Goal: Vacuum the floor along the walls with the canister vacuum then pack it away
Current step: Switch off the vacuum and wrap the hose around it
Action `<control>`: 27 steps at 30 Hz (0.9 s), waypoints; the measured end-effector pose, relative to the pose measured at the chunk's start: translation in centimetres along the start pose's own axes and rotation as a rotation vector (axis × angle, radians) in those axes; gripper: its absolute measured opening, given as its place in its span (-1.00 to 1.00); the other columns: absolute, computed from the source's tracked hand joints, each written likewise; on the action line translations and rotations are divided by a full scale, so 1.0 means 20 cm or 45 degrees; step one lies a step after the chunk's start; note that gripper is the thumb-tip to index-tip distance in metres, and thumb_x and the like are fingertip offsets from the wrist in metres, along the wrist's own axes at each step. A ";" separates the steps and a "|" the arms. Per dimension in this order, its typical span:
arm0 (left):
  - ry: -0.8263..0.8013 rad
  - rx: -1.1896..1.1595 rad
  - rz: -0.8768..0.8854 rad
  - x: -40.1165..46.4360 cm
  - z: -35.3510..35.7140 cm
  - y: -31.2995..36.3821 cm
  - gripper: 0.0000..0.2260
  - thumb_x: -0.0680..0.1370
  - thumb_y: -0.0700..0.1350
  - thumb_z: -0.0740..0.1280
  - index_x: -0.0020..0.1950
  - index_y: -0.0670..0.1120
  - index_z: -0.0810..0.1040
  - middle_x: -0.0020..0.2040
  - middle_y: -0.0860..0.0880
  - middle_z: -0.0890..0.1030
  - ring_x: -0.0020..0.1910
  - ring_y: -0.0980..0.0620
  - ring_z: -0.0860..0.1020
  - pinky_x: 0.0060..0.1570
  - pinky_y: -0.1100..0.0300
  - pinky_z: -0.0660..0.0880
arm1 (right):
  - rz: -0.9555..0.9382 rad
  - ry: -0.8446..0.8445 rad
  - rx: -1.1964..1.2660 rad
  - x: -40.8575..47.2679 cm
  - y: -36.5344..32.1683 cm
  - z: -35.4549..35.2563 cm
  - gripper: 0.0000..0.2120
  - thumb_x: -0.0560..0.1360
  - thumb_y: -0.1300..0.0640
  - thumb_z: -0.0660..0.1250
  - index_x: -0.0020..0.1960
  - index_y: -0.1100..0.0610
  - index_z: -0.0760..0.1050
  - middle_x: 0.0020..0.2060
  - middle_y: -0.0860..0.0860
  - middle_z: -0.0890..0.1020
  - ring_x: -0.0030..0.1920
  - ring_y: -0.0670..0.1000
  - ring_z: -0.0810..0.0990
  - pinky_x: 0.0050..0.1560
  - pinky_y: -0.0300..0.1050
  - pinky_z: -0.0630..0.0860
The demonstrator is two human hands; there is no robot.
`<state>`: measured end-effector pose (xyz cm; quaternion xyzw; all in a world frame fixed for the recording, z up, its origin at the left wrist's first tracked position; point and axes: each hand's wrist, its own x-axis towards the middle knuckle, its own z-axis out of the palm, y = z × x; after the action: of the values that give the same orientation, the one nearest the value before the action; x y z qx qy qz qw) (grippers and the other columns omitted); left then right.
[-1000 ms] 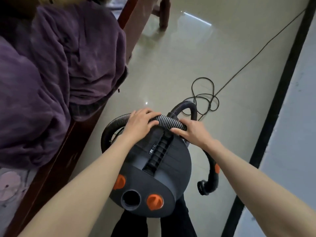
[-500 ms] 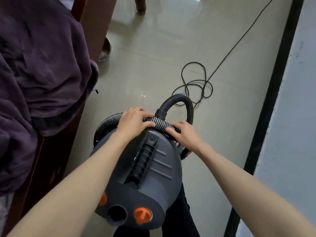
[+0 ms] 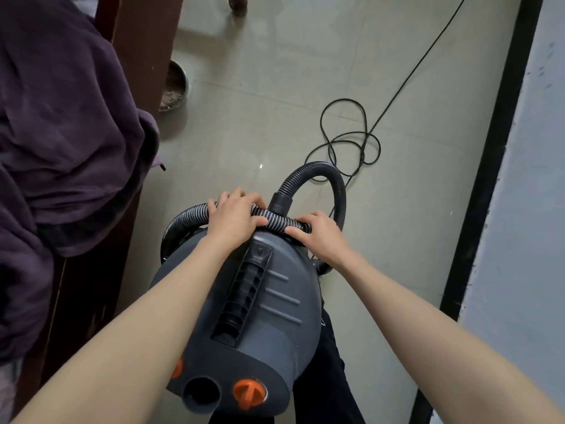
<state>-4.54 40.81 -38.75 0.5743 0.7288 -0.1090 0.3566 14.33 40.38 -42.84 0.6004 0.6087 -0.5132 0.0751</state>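
The dark grey canister vacuum [image 3: 266,304] with orange knobs stands just below me, its black handle slot facing up. A black ribbed hose [image 3: 276,220] lies wrapped round the canister's far side and loops up beyond it. My left hand [image 3: 234,217] grips the hose on the left of the loop. My right hand [image 3: 318,232] grips the same hose on the right, fingers curled over it. The black power cord [image 3: 351,142] lies in loose loops on the tiled floor past the vacuum and runs off to the upper right.
A dark wooden bed frame [image 3: 140,47] draped with a purple blanket [image 3: 61,142] fills the left. A metal bowl [image 3: 174,87] sits on the floor by the frame. On the right a black skirting strip [image 3: 489,166] borders a pale wall [image 3: 532,185].
The view has tilted down and closer over the vacuum. Both hands stay on the hose, pressed a little nearer the canister top; the hose end with the orange mark is out of sight.
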 end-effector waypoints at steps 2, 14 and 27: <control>0.000 0.005 -0.028 0.01 0.01 0.01 -0.75 0.50 0.09 0.37 0.14 0.08 0.52 0.22 -0.05 0.45 0.32 -0.13 0.30 0.39 -0.24 0.07 | 0.005 -0.004 -0.004 0.01 0.00 0.00 -0.56 0.53 -0.17 0.32 0.25 0.11 0.56 0.09 0.09 0.53 0.16 0.10 0.50 0.02 -0.15 0.29; 0.043 0.184 0.010 -0.01 0.02 -0.01 -0.69 0.53 0.14 0.29 0.25 0.12 0.49 0.27 -0.02 0.47 0.33 -0.08 0.33 0.37 -0.15 0.15 | -0.054 -0.136 -0.159 0.01 -0.06 -0.05 -0.72 0.56 -0.15 0.27 0.06 0.06 0.52 -0.09 0.05 0.58 -0.02 0.11 0.54 -0.12 -0.06 0.37; 0.478 0.155 0.199 -0.63 -0.41 0.35 -0.45 0.59 0.19 0.10 0.55 0.15 0.02 0.56 -0.05 0.06 0.54 -0.07 -0.01 0.44 -0.25 -0.11 | -0.321 0.375 -0.489 -0.69 -0.17 -0.63 -0.29 0.55 -0.27 0.19 0.58 -0.04 0.06 0.56 0.04 0.15 0.55 0.06 0.08 0.51 0.18 -0.03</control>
<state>-0.22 38.18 -23.03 0.6598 0.7277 -0.0157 0.1867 21.80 41.24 -25.42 0.5628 0.7692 -0.3008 0.0339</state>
